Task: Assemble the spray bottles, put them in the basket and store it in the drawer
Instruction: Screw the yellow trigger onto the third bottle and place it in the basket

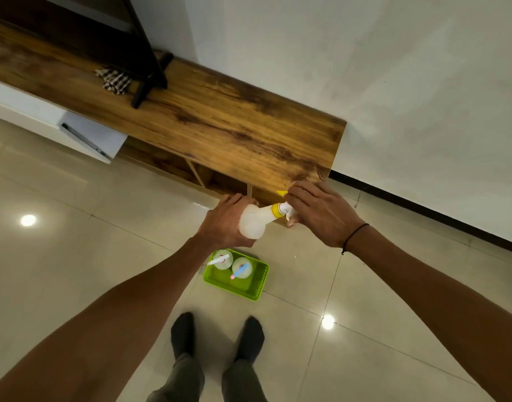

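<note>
My left hand (224,224) grips the round body of a translucent white spray bottle (253,221), held tilted in the air in front of the wooden cabinet. My right hand (318,211) is closed over its yellow spray head (279,209) at the neck; a yellow tip (281,193) pokes out past the fingers. Below on the floor sits a green basket (260,282) with two assembled bottles standing in it, one with a white and red head (222,259), one with a blue and pink head (242,268).
A long wooden cabinet top (220,120) runs along the white wall, with open compartments (208,178) under it. A white drawer (89,137) stands pulled out at the left. A checked cloth (115,81) and a dark stand leg (150,79) lie on the top. My feet (217,335) stand on the tiles.
</note>
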Demonstrator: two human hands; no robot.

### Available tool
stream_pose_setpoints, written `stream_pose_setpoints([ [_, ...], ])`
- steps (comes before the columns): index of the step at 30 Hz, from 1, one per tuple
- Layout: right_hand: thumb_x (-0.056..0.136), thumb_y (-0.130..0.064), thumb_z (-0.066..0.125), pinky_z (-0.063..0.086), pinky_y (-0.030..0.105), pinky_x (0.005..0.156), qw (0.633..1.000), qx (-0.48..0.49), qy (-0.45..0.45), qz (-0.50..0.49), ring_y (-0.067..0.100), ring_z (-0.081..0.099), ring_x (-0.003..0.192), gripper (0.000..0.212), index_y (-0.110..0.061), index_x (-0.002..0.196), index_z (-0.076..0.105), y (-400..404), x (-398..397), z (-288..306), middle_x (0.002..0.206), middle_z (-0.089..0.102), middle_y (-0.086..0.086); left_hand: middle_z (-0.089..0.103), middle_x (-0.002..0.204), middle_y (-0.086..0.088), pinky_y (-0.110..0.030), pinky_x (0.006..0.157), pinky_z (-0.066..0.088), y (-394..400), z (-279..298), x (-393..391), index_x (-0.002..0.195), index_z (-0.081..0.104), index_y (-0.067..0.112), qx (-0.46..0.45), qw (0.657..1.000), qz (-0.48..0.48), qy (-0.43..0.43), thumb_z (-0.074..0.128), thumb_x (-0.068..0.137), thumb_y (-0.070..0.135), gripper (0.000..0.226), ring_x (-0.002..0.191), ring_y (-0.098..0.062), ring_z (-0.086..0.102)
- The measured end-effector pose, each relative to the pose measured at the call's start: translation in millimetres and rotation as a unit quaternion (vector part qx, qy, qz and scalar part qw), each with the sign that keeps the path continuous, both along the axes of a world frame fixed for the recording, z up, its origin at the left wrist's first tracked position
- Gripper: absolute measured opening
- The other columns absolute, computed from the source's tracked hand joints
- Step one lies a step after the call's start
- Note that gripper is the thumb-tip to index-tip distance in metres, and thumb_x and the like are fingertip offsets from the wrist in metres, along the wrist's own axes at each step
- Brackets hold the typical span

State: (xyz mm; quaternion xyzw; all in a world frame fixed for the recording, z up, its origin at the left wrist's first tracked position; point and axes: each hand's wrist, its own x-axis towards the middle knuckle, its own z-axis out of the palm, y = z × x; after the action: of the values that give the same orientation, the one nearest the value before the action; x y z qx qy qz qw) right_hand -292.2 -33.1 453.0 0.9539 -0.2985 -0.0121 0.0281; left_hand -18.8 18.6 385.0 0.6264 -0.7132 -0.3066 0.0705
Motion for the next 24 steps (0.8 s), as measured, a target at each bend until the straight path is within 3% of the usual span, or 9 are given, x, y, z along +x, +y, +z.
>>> stream_pose_setpoints([
  [4,0.105,-0.036,0.037,0.054,0.045,0.08,1.0,-0.007,0.001,-0.002,0.033,0.06,0.098,0.038,-0.01,0.11,0.064,8.8,13.6,-7.1,0.105,0.066,0.011,0.053,0.126,0.016,-0.031,0.069,0.039,8.6,-3.0,3.2,0.131,0.05,0.038,-0.009,1.0,-0.004,0.005,0.086,0.051,0.057,0.09,0.115,-0.013,0.046],
  [7,0.103,-0.03,0.051,0.05,0.041,0.064,0.993,0.028,-0.032,-0.114,0.034,0.063,0.085,0.023,-0.012,0.102,0.065,19.2,23.8,-10.2,0.092,0.067,0.009,0.054,0.124,0.016,-0.028,0.066,0.036,14.2,-5.2,1.7,0.131,0.052,0.037,-0.027,1.0,0.007,-0.005,0.086,0.051,0.055,0.089,0.115,-0.013,0.046],
  [9,0.107,-0.032,0.051,0.047,0.04,0.064,0.966,0.114,-0.065,-0.223,0.04,0.065,0.083,0.022,-0.013,0.108,0.063,25.6,33.9,-14.9,0.091,0.071,0.012,0.054,0.124,0.015,-0.03,0.066,0.041,17.2,-7.1,0.0,0.132,0.052,0.036,-0.04,0.999,0.015,-0.021,0.088,0.051,0.051,0.09,0.116,-0.016,0.046],
  [12,0.111,-0.035,0.044,0.047,0.04,0.069,0.879,0.239,-0.169,-0.377,0.044,0.064,0.085,0.031,-0.009,0.109,0.061,30.6,53.4,-16.9,0.095,0.074,0.017,0.055,0.127,0.011,-0.035,0.066,0.052,21.0,-10.3,0.5,0.136,0.052,0.032,-0.055,0.997,0.021,-0.05,0.091,0.05,0.046,0.095,0.12,-0.02,0.047],
  [16,0.111,-0.031,0.043,0.06,0.052,0.06,0.66,0.457,-0.256,-0.539,0.046,0.071,0.083,0.023,-0.009,0.115,0.047,25.8,70.1,-11.1,0.117,0.067,0.023,0.055,0.129,0.011,-0.034,0.065,0.051,30.6,-19.1,4.5,0.137,0.051,0.033,-0.057,0.997,0.018,-0.056,0.09,0.052,0.046,0.095,0.121,-0.021,0.046],
  [17,0.111,-0.034,0.041,0.058,0.047,0.055,0.662,0.465,-0.263,-0.525,0.043,0.071,0.076,0.025,-0.01,0.117,0.047,27.3,69.6,-9.0,0.115,0.067,0.025,0.054,0.128,0.012,-0.034,0.064,0.051,33.5,-21.8,7.4,0.137,0.05,0.035,-0.053,0.997,0.022,-0.045,0.088,0.052,0.047,0.094,0.12,-0.02,0.047],
  [19,0.11,-0.043,0.038,0.059,0.044,0.059,0.797,0.372,-0.266,-0.395,0.036,0.072,0.073,0.034,-0.014,0.123,0.05,35.3,60.4,-8.3,0.108,0.07,0.02,0.052,0.127,0.016,-0.034,0.066,0.049,37.8,-26.3,15.4,0.133,0.047,0.04,-0.034,0.999,0.037,-0.006,0.085,0.052,0.05,0.091,0.118,-0.019,0.047],
  [21,0.105,-0.055,0.044,0.057,0.041,0.085,0.92,0.28,-0.202,-0.184,0.028,0.065,0.103,0.054,-0.014,0.138,0.053,42.5,45.7,-9.3,0.125,0.064,0.012,0.051,0.129,0.018,-0.034,0.072,0.046,38.9,-30.1,24.0,0.133,0.046,0.041,0.003,0.999,0.035,0.028,0.084,0.052,0.056,0.091,0.119,-0.018,0.046],
  [24,0.101,-0.06,0.047,0.054,0.04,0.099,0.955,0.268,-0.113,-0.059,0.028,0.058,0.12,0.069,-0.011,0.149,0.05,44.1,32.3,-15.6,0.136,0.059,0.011,0.054,0.132,0.016,-0.038,0.078,0.052,40.1,-32.5,32.9,0.134,0.049,0.038,0.047,0.998,0.001,0.048,0.085,0.05,0.061,0.094,0.12,-0.017,0.048],
])
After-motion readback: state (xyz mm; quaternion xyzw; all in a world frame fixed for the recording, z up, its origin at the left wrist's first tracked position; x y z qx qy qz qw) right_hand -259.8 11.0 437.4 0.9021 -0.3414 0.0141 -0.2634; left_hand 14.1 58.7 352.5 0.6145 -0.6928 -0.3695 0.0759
